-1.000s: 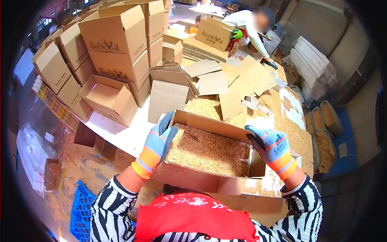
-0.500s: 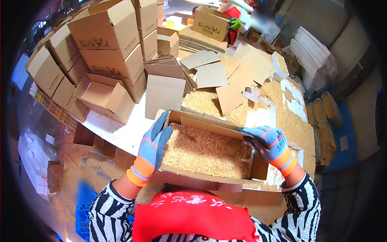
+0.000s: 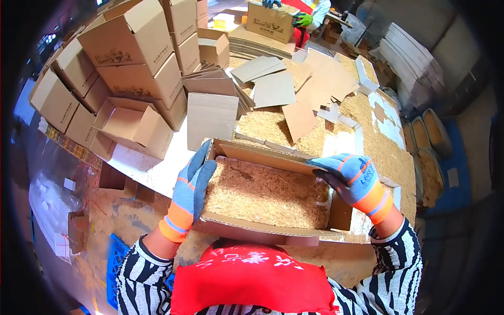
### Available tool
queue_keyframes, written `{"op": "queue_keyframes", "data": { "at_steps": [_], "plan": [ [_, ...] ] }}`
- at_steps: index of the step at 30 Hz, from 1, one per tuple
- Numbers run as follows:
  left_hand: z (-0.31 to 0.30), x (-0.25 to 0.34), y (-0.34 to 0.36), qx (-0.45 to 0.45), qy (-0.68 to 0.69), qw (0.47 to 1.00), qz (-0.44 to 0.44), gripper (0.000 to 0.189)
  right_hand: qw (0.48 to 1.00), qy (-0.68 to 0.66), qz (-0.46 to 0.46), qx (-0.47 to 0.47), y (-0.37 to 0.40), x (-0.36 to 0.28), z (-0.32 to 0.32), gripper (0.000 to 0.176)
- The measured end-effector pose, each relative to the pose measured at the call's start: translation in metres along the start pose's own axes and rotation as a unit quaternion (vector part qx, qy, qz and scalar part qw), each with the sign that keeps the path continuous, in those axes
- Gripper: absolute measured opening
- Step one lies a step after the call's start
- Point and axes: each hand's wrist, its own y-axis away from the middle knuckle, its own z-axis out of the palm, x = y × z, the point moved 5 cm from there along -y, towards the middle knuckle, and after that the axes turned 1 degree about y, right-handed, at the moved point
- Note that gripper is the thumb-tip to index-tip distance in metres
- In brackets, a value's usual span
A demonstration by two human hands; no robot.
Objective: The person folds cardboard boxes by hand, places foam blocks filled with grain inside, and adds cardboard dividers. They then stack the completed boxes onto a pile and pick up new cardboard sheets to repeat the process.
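Observation:
Close in front of me is an open cardboard box (image 3: 247, 231), tilted toward me. Inside it lies a layer of straw-coloured shredded filling (image 3: 265, 194) with a pale edge at its right end. My left hand (image 3: 194, 181), in a blue and orange work glove, grips the box's left end, fingers over the far corner and thumb along the side. My right hand (image 3: 349, 181), gloved alike, closes on the far wall near the right corner, its dark fingertips over the rim. Loose cardboard sheets (image 3: 212, 121) lie just beyond the box.
Stacked printed cartons (image 3: 131, 47) rise at the left, with an open carton (image 3: 152, 139) before them. Shredded filling (image 3: 396, 168) covers much of the table. Across it, another person's gloved hand (image 3: 303, 20) touches a printed box (image 3: 270, 23). Filled tubs (image 3: 430, 176) stand at the right.
The box has shifted slightly left and up in view, with both my hands still on it. At the far side, the other person's second gloved hand now shows on the printed box's top.

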Motion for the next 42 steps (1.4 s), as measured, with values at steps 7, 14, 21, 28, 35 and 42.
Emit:
{"op": "queue_keyframes", "data": {
  "at_steps": [7, 14, 21, 28, 35, 42],
  "plan": [
    [-0.004, 0.002, -0.001, -0.028, -0.104, 0.99, 0.086, 0.042, 0.994, 0.065, -0.031, -0.087, 0.021, -0.025, 0.009, 0.04],
    [-0.012, -0.023, -0.006, -0.139, 0.324, 0.928, -0.119, 0.056, 0.979, -0.077, 0.018, -0.189, 0.048, -0.016, 0.047, 0.027],
    [0.017, -0.044, -0.01, -0.187, 0.02, 0.973, -0.136, 0.074, 0.973, -0.126, 0.137, 0.14, 0.085, 0.012, -0.003, 0.057],
    [0.023, -0.055, -0.004, -0.145, 0.045, 0.979, -0.137, 0.073, 0.828, -0.376, 0.413, 0.059, 0.121, 0.055, 0.132, 0.1],
    [0.006, -0.075, 0.015, -0.084, 0.289, 0.928, -0.222, 0.057, 0.723, -0.529, 0.432, 0.104, 0.127, 0.07, 0.121, 0.059],
    [0.049, -0.152, 0.073, -0.062, 0.048, 0.997, 0.011, 0.044, 0.756, -0.474, 0.435, 0.121, 0.202, 0.133, 0.15, 0.055]
  ]
}}
